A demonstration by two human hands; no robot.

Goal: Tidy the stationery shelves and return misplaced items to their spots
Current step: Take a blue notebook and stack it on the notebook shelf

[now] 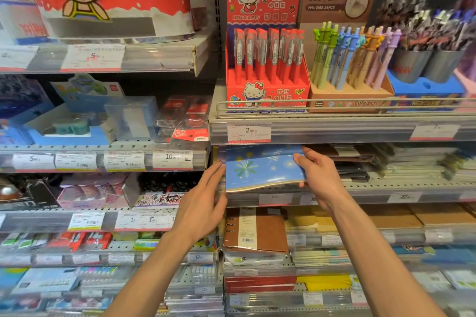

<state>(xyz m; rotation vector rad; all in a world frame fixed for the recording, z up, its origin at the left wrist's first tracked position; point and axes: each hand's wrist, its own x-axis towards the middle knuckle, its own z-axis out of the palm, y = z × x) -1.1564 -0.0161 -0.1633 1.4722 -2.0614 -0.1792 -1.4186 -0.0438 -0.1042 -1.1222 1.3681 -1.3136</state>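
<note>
Right hand (318, 175) grips blue notebook (260, 167) at its right edge on shelf (360, 186); left hand (203, 203) open, fingertips at its left edge.

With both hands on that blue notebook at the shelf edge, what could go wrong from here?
1. The blue notebook juts past the shelf lip; only the right hand grips it, so it might slip out and drop.
2. The left hand rests with straight fingers at its left edge; a push could bend the thin cover.
3. Pushing it deeper might disturb the notebook stack to its right.
</note>
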